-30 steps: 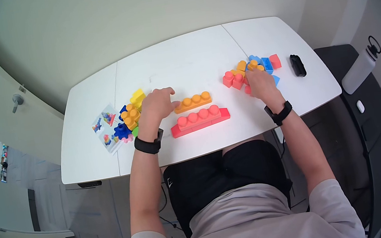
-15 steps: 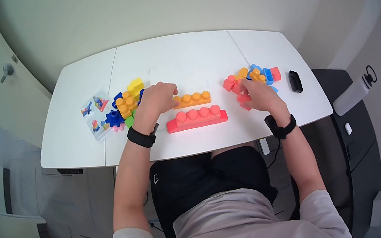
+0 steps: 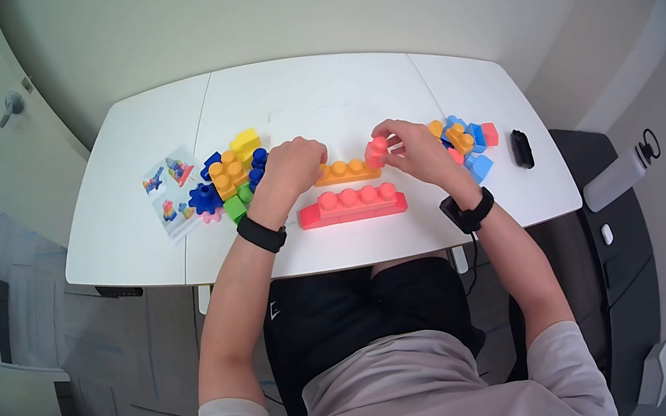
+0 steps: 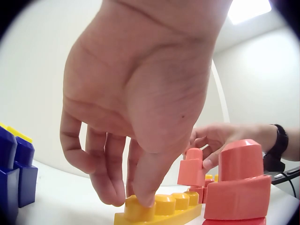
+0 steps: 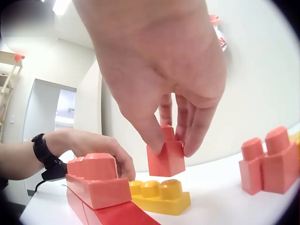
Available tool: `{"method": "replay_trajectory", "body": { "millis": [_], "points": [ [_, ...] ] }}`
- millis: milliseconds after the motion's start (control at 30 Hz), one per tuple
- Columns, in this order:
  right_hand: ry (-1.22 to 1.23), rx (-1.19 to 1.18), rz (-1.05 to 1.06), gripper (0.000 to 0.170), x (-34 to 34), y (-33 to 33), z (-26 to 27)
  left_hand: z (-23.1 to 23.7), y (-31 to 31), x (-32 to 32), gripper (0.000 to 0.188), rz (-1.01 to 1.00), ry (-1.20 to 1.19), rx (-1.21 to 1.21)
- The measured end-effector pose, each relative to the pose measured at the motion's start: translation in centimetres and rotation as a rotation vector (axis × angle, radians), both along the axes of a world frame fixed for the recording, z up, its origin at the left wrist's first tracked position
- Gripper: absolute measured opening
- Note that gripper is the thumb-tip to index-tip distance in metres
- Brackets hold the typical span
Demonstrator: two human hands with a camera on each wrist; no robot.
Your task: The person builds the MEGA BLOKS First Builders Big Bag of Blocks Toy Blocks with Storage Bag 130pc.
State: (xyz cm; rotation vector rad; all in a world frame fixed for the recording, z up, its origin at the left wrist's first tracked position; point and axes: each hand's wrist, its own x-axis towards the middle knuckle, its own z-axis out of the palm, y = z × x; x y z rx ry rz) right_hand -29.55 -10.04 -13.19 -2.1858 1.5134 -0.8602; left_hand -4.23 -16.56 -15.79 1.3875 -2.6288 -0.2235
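Note:
My left hand (image 3: pixel 293 172) pinches the end stud of a long yellow-orange four-stud brick (image 3: pixel 349 171) lying on the table. Thumb and fingers come down around that stud in the left wrist view. A small coral one-stud brick (image 5: pixel 167 159) hangs between the thumb and fingertips of my right hand (image 3: pixel 418 151). It is held close above the right end of the yellow-orange brick. Nearer my body sits a coral four-stud brick (image 3: pixel 356 202) on top of a longer red base piece with sloped ends (image 3: pixel 313 219).
At the left lies a pile of blocks with a dark blue gear-shaped piece (image 3: pixel 205 198) and a yellow block (image 3: pixel 246 143), beside a picture sheet (image 3: pixel 164 187). Light blue blocks (image 3: pixel 479 167) and others are heaped at the right, near a black case (image 3: pixel 522 149).
My right hand has left the right-hand pile, picked up the small coral brick and carried it left to the yellow-orange brick. The left hand stays at that brick's left end.

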Motion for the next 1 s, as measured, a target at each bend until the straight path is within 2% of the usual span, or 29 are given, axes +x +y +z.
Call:
{"method": "replay_trajectory", "body": {
  "millis": [133,300,367,467,533,567,633,733,900,1000],
  "points": [
    [0.112,-0.007,0.028,0.032,-0.2,-0.4,-1.2,0.5,0.4,-0.2,0.021,0.007,0.005,0.013],
    [0.089,0.045,-0.007,0.037,-0.1,-0.3,-2.0,0.5,0.6,-0.3,0.022,0.013,-0.025,0.0],
    [0.062,0.049,-0.021,0.038,-0.1,0.3,-1.2,0.6,0.7,-0.2,0.025,-0.004,-0.001,-0.004],
    [0.159,0.034,-0.037,0.036,-1.3,0.4,0.8,1.3,1.1,-0.1,0.029,-0.016,0.038,-0.031],
    [0.138,-0.094,-0.239,0.036,-3.2,0.0,1.6,1.9,1.3,0.0,0.031,-0.014,0.055,-0.053],
    [0.139,-0.094,-0.238,0.036,-4.1,0.0,1.7,2.2,1.2,0.1,0.031,-0.005,0.053,-0.059],
    [0.364,-0.051,-0.376,0.036,-5.5,0.0,1.7,2.7,1.3,0.3,0.032,0.004,0.053,-0.066],
    [0.49,-0.076,-0.404,0.031,-6.2,0.5,0.1,3.0,1.3,0.5,0.031,0.0,0.035,-0.043],
    [0.531,-0.005,-0.419,0.025,-7.0,0.1,-1.6,2.3,1.0,0.4,0.027,0.008,-0.029,-0.02],
    [0.527,0.042,-0.392,0.024,-7.5,0.8,0.2,2.0,0.8,0.6,0.026,0.004,-0.022,-0.013]
  ]
}}
